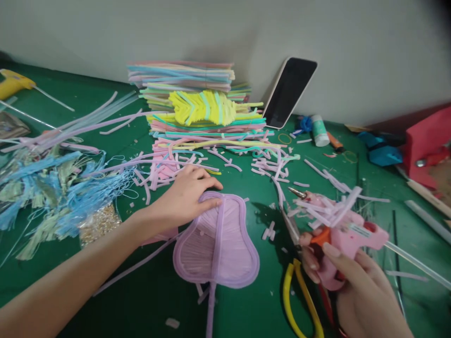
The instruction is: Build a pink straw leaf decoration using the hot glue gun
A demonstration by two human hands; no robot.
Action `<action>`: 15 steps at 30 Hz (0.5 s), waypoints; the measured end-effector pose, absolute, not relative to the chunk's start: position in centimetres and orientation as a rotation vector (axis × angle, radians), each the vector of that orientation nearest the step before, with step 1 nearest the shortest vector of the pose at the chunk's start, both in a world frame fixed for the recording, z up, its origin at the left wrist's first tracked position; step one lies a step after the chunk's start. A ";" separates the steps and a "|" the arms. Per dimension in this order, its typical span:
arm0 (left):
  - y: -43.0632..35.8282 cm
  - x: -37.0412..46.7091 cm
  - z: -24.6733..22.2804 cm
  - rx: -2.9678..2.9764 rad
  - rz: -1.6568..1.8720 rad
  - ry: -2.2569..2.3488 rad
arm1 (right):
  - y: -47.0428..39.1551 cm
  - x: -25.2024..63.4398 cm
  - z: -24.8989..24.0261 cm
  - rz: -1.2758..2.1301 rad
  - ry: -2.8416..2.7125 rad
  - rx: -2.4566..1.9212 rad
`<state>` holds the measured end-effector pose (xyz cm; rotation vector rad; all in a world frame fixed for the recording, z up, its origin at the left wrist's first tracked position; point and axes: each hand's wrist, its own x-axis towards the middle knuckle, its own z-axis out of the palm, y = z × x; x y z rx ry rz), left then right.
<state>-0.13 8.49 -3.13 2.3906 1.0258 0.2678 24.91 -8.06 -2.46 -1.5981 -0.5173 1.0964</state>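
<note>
A lilac fan-shaped piece (234,249), edged and split down the middle with fuzzy pipe cleaner, lies on the green table with its stem toward me. At its top edge is my left hand (193,195), thumb on the face and fingers past the rim. My right hand (362,277) grips a pink glue gun (357,230) by its handle, a finger near the orange trigger. A clear glue stick (419,264) juts from its back. Cut lilac pipe cleaner pieces (333,209) overlap its front. Beside that hand lies a yellow-handled cutting tool (288,300), partly hidden.
Bundles of coloured pipe cleaners (183,77) are stacked at the back, near a leaning phone (291,91). Blue tassels (81,192) and a bag of gold beads (100,225) lie left. A yellow glue gun (16,84) sits far left, a red tool (428,145) far right.
</note>
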 end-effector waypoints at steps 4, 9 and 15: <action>8.4 0.5 -3.2 2.377 0.382 1.008 | -8.0 24.8 -2.7 1.114 -0.563 -1.591; 8.3 1.7 -3.1 2.314 0.531 1.091 | -8.1 24.5 -2.9 1.114 -0.547 -1.587; 8.4 2.0 -3.4 2.233 0.466 1.124 | -8.3 24.9 -3.0 1.139 -0.547 -1.599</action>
